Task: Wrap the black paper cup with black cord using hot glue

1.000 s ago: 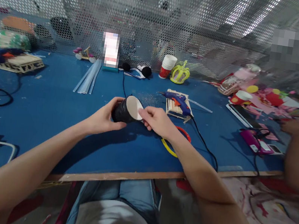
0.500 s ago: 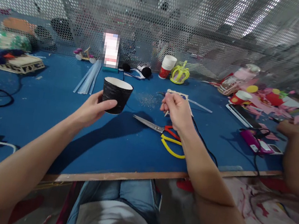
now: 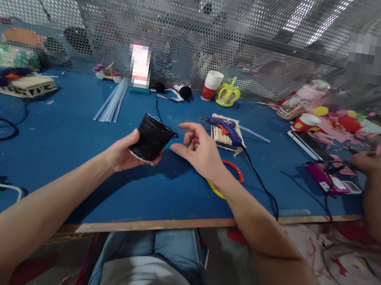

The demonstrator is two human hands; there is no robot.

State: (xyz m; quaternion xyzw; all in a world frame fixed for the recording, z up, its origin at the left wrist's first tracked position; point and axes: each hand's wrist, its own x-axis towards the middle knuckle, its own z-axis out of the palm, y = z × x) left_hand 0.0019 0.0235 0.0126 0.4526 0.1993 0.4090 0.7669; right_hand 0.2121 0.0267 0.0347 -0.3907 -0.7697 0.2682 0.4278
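Note:
My left hand [image 3: 131, 152] is wrapped round a paper cup [image 3: 153, 139] covered in black, held tilted above the table with its opening out of sight. A small dark loop juts from the right of the cup's rim. To the cup's right, my right hand [image 3: 199, 151] is apart from it, thumb and forefinger spread and nothing seen between them. Under my right wrist lie scissors with a red handle [image 3: 235, 170] and a yellow one, their blades hidden. Beyond, a blue glue gun [image 3: 225, 129] rests on a small slatted stick mat [image 3: 220, 142].
Clear glue sticks [image 3: 112, 101] lie at the left. Stacked paper cups [image 3: 212, 85] and a yellow crown-shaped craft [image 3: 228, 93] stand by the mesh screen. A black cable [image 3: 260, 177] runs toward the table's front edge. At right, a co-worker's hands [image 3: 371, 162] hold pink material near a phone [image 3: 307, 145].
My left hand has tipped the cup, turning its white inside from view. My right hand has come from the glue gun toward the cup, its fingers opening.

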